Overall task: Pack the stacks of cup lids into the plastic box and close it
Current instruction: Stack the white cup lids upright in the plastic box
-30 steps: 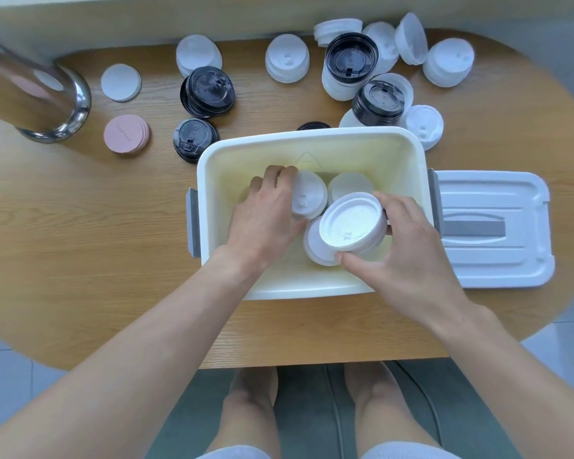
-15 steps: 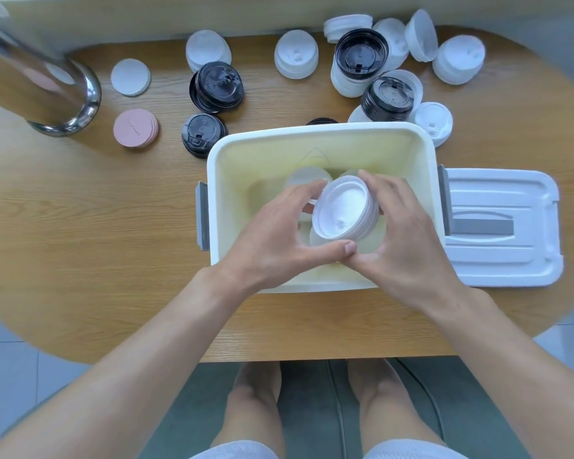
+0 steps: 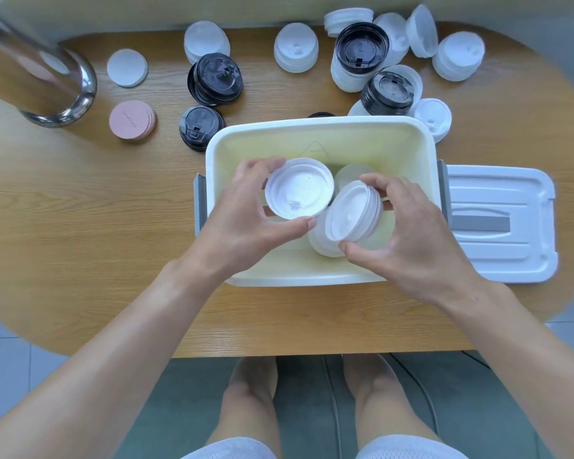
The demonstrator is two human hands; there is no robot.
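Now the single white stack has apparently been split, left hand (image 3: 242,217) gripping one part (image 3: 299,188), right hand (image 3: 408,233) the other (image 3: 352,210), above the box (image 3: 312,279).

box (image 3: 318,130) back half free, hands — lids fill front

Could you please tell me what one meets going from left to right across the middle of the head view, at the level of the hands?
Bare wooden table → left hand gripping a white lid stack → right hand gripping a tilted white lid stack → plastic box's right wall → box lid lying flat.
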